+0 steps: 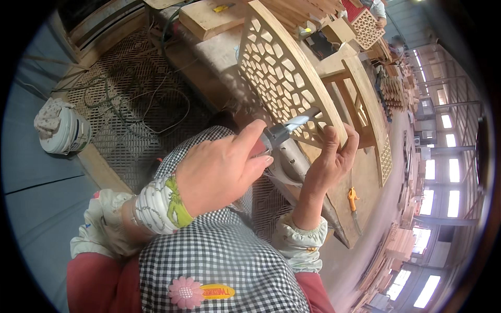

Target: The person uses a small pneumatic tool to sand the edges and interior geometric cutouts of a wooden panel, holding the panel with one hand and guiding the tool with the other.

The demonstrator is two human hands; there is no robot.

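Note:
My left hand [219, 167] is closed around a small handheld tool [274, 136] with a dark and red body. Its shiny, pale tip points at the lower corner of a wooden lattice panel [319, 78], which stands tilted on the bench. Whether the tip touches the wood I cannot tell. My right hand [336, 151] pinches that same corner between thumb and fingers. Many small angular openings pierce the panel's face. Part of the tool is hidden by my left fingers.
An orange-handled air blow gun [353, 195] lies on the bench [365, 208] at right. Behind the panel is a wooden frame [357, 99]. A white bucket [68, 133] with a cloth stands at left, near hoses on slatted flooring. Another person's hand [382, 23] is at a far panel.

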